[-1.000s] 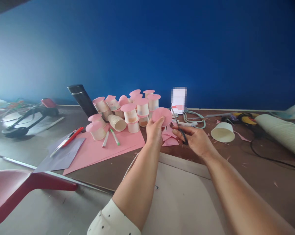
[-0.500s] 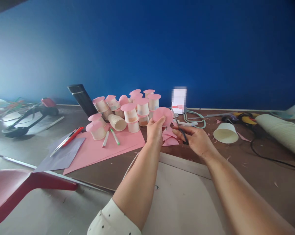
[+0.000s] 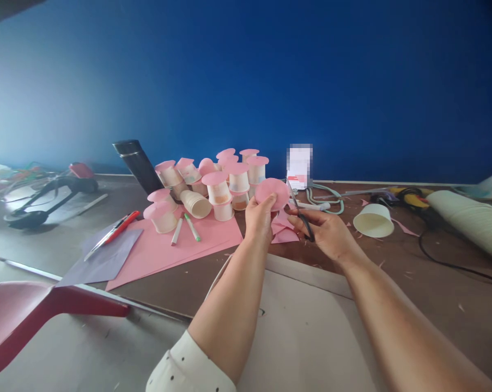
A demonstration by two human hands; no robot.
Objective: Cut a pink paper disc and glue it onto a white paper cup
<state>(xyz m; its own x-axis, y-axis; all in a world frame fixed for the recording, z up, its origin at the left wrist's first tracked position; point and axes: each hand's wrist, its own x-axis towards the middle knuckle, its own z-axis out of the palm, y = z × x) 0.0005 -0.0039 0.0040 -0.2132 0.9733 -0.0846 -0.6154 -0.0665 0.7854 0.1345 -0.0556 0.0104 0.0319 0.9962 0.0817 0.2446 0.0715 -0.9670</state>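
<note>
A round pink paper disc [image 3: 271, 191] is pinched in my left hand [image 3: 260, 220], thumb on its face. My right hand [image 3: 327, 231] grips black-handled scissors [image 3: 308, 224], whose blades point up beside the disc's right edge. Whether the blades touch the paper I cannot tell. Pink paper scraps [image 3: 285, 231] lie on the table below both hands. Left of my left hand stand several paper cups topped with pink discs [image 3: 218, 188], some stacked in pairs. A nested stack of bare cups [image 3: 197, 204] lies on its side among them.
Pink sheets [image 3: 213, 237], two markers [image 3: 192, 227] and a red box cutter [image 3: 123, 226] on grey paper lie to the left. A black flask [image 3: 137, 163] leans behind. At right are a paper cup on its side [image 3: 374, 221], a long cup stack [image 3: 466, 220] and cables. A phone [image 3: 298, 166] stands at the wall.
The lone paper cup at right has shifted slightly left. My hands, the disc and the scissors stay almost where they were.
</note>
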